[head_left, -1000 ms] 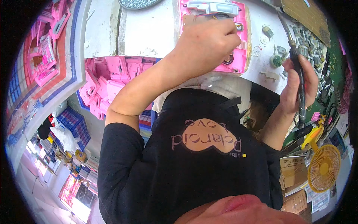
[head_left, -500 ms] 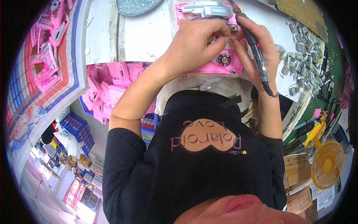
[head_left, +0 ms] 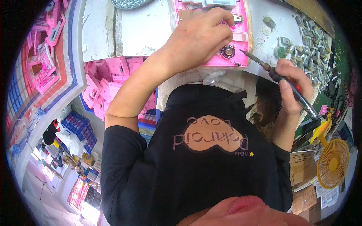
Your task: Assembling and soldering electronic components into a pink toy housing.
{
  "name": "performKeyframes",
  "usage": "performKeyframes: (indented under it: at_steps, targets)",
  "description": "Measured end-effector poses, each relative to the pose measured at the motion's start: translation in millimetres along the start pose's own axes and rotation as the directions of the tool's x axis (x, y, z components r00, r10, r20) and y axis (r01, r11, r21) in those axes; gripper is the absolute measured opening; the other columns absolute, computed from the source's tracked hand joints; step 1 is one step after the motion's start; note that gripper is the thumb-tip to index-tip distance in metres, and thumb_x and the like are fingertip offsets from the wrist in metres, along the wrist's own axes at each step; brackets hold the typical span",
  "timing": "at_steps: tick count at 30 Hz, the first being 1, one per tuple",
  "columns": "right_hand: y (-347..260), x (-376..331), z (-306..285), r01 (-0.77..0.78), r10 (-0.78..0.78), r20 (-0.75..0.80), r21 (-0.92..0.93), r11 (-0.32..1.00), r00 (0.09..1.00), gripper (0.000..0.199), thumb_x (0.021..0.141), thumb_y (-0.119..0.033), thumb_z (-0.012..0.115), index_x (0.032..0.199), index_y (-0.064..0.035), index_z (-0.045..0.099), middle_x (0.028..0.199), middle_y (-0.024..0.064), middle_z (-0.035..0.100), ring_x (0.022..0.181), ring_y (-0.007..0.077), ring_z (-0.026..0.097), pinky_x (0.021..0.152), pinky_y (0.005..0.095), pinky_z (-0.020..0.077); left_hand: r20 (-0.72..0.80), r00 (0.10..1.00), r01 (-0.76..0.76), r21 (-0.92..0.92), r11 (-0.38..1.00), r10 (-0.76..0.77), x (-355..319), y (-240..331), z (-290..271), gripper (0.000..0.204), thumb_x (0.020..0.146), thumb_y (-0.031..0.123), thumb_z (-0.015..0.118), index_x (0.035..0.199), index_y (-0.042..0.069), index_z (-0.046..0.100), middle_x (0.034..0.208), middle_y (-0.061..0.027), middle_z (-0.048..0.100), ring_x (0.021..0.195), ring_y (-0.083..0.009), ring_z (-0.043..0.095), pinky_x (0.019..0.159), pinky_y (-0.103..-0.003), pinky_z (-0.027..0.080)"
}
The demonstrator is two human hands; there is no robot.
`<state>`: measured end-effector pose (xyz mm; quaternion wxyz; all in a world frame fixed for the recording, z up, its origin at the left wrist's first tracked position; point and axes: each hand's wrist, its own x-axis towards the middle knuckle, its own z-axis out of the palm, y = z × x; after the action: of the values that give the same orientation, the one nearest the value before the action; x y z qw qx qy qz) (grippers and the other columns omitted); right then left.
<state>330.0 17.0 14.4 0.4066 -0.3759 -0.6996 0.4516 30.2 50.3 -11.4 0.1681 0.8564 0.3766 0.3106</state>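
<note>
My right hand (head_left: 295,86) is closed round a soldering iron (head_left: 269,69), held to the right of a pink plastic housing (head_left: 241,62). The iron's thin metal tip points up and left, close to the housing's right edge. Over the housing is my left hand (head_left: 203,37), its fingers bent and drawn together; whatever they hold is hidden. Just below those fingers, a small round black speaker (head_left: 227,52) sits in the housing. A light grey plastic part (head_left: 217,3) with wires lies at the housing's far end.
Several small metal motors (head_left: 315,49) lie heaped on the right. Pink plastic shells (head_left: 113,79) fill a container at the left front, with more pink parts (head_left: 47,62) farther left. A grey dish of small metal pieces (head_left: 130,3) stands far back. A yellow fan (head_left: 332,164) is at lower right.
My right hand has moved right and nearer to me with the soldering iron, away from my left hand. The iron now slants up and left. My left hand stays over the housing.
</note>
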Motion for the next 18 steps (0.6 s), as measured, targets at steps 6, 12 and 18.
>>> performKeyframes:
  at_steps: [6,12,18]
  targets:
    - [-2.0,12.7,11.5,0.061,-0.056,0.072,-0.064,0.996,0.996,0.024,0.079,-0.003,0.067,0.100,0.0071,0.070,0.087,0.0161,0.071,0.076,0.0249,0.065,0.072,0.0329,0.0525,-0.029,1.000,0.003,-0.109,0.994,-0.007,-2.2,-5.4,2.2,0.009,0.088,0.017,0.073,0.091,0.009,0.069,0.114,-0.0056,0.064,0.100,-0.0268,0.063,0.087,-0.041,0.049]
    - [0.4,18.8,10.8,0.113,-0.104,0.096,-0.097,0.989,0.990,0.023,0.079,-0.003,0.067,0.099,0.0065,0.070,0.086,0.0154,0.071,0.074,0.0254,0.066,0.070,0.0329,0.0529,-0.011,1.000,-0.018,-0.018,1.000,0.018,-1.8,-1.7,1.0,0.010,0.087,0.017,0.073,0.089,0.008,0.068,0.114,-0.0055,0.064,0.098,-0.0273,0.064,0.085,-0.040,0.050]
    - [1.8,25.7,13.4,0.135,-0.123,0.141,-0.081,0.988,0.982,0.022,0.080,-0.005,0.067,0.098,0.0056,0.070,0.085,0.0157,0.071,0.073,0.0244,0.066,0.067,0.0319,0.0526,-0.027,0.999,-0.024,-0.006,1.000,0.024,-2.2,-1.5,2.7,0.010,0.086,0.016,0.073,0.088,0.007,0.067,0.114,-0.0062,0.064,0.098,-0.0276,0.064,0.085,-0.040,0.051]
